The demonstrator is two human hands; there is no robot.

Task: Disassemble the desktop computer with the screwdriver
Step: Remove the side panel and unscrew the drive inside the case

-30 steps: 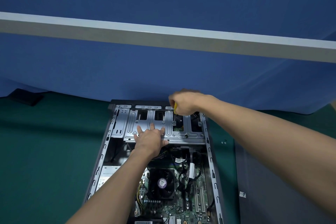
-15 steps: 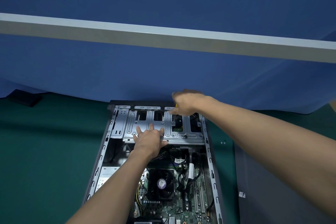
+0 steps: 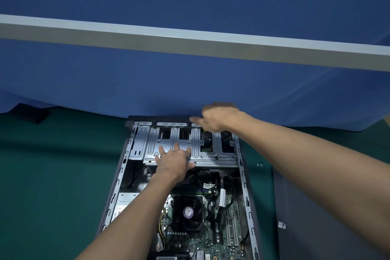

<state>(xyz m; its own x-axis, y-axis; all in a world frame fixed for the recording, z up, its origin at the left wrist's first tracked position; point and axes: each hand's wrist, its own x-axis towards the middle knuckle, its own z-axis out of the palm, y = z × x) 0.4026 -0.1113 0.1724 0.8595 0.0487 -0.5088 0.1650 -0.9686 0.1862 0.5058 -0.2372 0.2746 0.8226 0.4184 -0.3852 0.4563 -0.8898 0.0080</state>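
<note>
A blue cloth backdrop (image 3: 190,82) crossed by a pale grey beam (image 3: 190,44) fills the upper frame, and below it lies a green tabletop (image 3: 52,175). On the tabletop, the opened desktop computer case (image 3: 244,186) lies with its long axis running from the bottom centre up toward the cloth. Across its upper end sits the metal drive cage (image 3: 214,145), long axis left to right. The left hand (image 3: 173,160) lies flat on the cage's lower left part, fingers spread and straight, pressing it down. The right hand (image 3: 219,118) is at the cage's upper edge, right of centre, too blurred to tell its grip. A yellow sliver beneath it is probably the screwdriver (image 3: 203,127). A screw boss (image 3: 202,142) lies just below that hand, so the right hand is nearer, and the tool likely has to come straight down onto it.
</note>
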